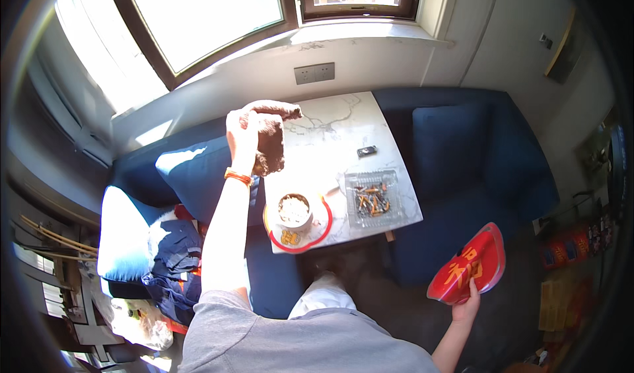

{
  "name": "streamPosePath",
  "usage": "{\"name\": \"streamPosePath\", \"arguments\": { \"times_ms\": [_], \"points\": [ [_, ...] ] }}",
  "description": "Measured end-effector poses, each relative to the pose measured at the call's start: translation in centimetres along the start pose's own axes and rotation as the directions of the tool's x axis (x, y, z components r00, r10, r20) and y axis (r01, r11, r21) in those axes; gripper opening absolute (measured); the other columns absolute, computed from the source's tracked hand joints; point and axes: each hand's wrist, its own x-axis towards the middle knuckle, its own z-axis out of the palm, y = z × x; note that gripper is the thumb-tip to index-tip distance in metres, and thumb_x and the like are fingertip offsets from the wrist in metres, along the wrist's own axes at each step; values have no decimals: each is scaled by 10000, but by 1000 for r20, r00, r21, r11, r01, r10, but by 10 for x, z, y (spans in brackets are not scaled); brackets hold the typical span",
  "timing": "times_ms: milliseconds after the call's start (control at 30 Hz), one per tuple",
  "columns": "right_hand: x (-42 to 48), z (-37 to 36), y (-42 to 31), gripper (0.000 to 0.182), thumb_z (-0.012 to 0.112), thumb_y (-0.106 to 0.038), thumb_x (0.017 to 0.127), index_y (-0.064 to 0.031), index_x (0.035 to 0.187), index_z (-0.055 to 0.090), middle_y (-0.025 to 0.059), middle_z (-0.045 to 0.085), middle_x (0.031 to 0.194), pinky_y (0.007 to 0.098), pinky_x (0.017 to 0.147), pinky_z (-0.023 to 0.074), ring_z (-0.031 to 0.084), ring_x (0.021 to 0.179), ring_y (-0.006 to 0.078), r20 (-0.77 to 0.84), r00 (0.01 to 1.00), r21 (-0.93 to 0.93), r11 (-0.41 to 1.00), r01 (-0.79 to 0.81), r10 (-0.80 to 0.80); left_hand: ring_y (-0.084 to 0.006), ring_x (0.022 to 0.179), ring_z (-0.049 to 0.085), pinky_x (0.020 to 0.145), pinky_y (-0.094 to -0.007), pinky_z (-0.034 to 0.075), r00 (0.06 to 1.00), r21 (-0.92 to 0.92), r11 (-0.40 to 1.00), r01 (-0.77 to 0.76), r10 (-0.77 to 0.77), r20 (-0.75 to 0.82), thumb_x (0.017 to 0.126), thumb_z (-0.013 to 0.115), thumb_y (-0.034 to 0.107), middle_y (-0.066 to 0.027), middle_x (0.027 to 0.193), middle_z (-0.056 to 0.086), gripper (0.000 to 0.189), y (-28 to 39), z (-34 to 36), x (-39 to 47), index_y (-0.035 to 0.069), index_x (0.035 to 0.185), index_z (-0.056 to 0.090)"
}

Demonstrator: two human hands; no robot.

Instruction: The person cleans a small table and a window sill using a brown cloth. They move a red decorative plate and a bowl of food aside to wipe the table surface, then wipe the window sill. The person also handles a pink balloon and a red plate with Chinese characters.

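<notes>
My left hand [242, 130] grips a brown fluffy cloth [270, 145], which hangs over the far left part of the marble-patterned table [322, 118]. Out to the right, away from the table, my right hand [467, 307] holds a red plastic tray [468, 269] with yellow characters by its rim. A cup [293, 210] with whitish contents stands on a red-rimmed mat [324, 234] at the table's near left corner. Right of it is a clear plastic container [398, 199] full of cigarette butts. Beyond that lies a small dark object [367, 151].
Blue padded benches flank the table; the right one [446, 234] bears a cushion [446, 130]. Dark blue clothing [176, 249] lies on the left bench beside a plastic bag [141, 323]. Above the table are a wall socket [314, 73] and an open window [233, 36].
</notes>
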Motion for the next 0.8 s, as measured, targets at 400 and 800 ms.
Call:
{"name": "streamPosePath", "arguments": {
  "times_ms": [400, 800],
  "points": [
    [62, 107, 11, 684, 625, -292, 877, -72, 1436, 298, 160, 429, 1398, 463, 978, 463, 435, 1284, 311, -243, 970, -104, 994, -28, 1, -380, 1366, 209, 1098, -544, 212, 823, 536, 807, -248, -115, 556, 689, 751, 494, -157, 1495, 218, 856, -198, 147, -21, 104, 1362, 392],
    [94, 131, 32, 708, 599, -245, 888, -82, 1476, 239, 198, 385, 1430, 522, 1036, 398, 384, 1329, 331, -448, 890, -126, 980, -153, 81, -430, 1215, 423, 1019, -453, 393, 944, 533, 846, 9, -182, 275, 720, 715, 52, -251, 1349, 372, 829, -277, 180, 20, 118, 1428, 289]
  ]
}}
